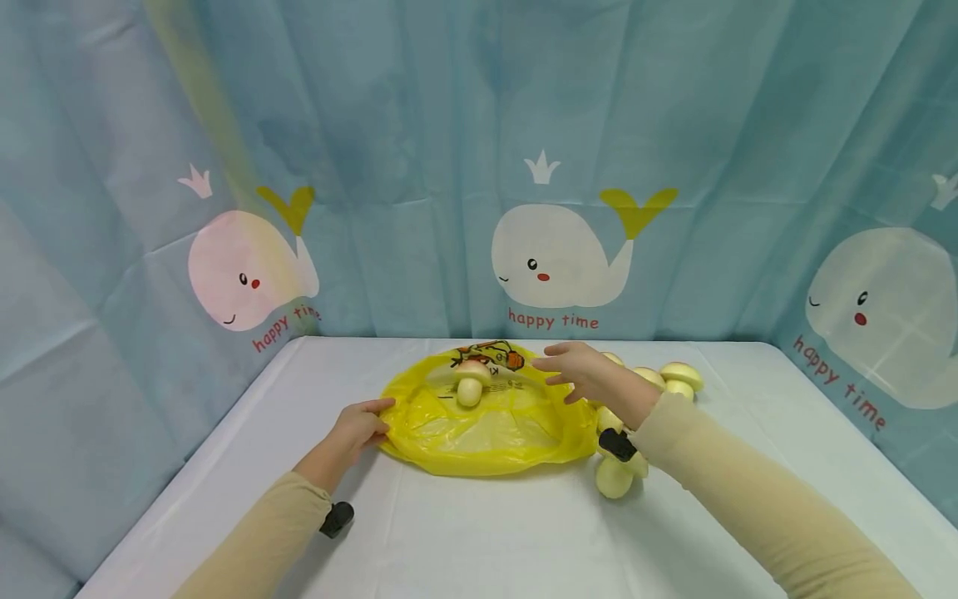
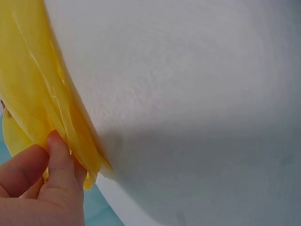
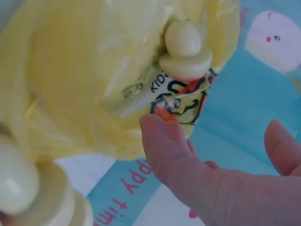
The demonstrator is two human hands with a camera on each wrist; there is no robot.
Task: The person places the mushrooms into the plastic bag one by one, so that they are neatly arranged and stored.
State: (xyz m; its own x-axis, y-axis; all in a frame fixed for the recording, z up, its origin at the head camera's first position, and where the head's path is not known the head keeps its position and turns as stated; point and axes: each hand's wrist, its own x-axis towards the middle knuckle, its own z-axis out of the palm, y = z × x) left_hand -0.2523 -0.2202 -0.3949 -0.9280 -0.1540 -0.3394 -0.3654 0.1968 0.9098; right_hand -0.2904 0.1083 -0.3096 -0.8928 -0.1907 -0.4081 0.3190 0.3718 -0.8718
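Note:
A yellow plastic bag [image 1: 479,457] with a printed cartoon lies spread on the table, its mouth gaping. One toy mushroom [image 1: 471,384], pale stem and pinkish-yellow cap, is on the bag's inner far side. At the bag's left edge, my left hand [image 1: 352,437] pinches the film between thumb and fingers, as the left wrist view shows with the gathered folds [image 2: 61,108]. My right hand [image 1: 584,372] hovers by the bag's right edge, fingers extended and thumb apart, holding nothing. In the right wrist view, the fingertips [image 3: 153,127] appear near the printed part.
Several more toy mushrooms [image 1: 681,377] sit right of the bag, partly hidden behind my right hand and wrist. A nearer mushroom [image 1: 614,477] lies by the bag's right front. The white table [image 1: 464,532] meets a blue curtain [image 1: 419,166] with whale prints at the back and sides.

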